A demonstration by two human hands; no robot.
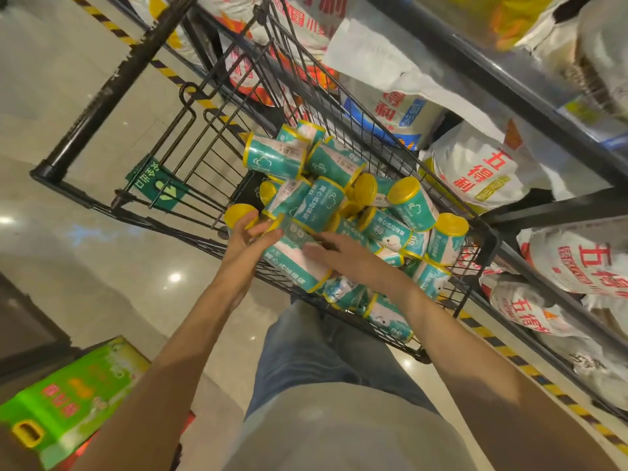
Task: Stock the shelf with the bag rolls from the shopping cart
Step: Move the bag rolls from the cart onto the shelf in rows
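The tall dark metal shelf rack [530, 79] ran down our right side, its tiers packed with big white sacks printed in red characters [475, 164]; we saw no bare slot for rolls from here. Drawn up just beside it stood the black wire shopping cart [190, 154], probably parked that close so each load would need only a short turn to the shelf. In its basket lay a loose heap of teal-and-white bag rolls with yellow end caps [343, 205], tumbled at all angles, so none had yet reached the shelf as far as we could see.

We reached into the near end of the heap with both arms. Our left hand [244, 241] curled its fingers round a yellow-capped roll [239, 214] at the cart's near rim, lifting it off the pile. Our right hand [339, 254] lay palm down with fingers straight and slightly spread across a long teal-and-white roll [295, 266], steadying it, we judged, before gathering it. A green carton [68, 396] sat on the floor at our left.
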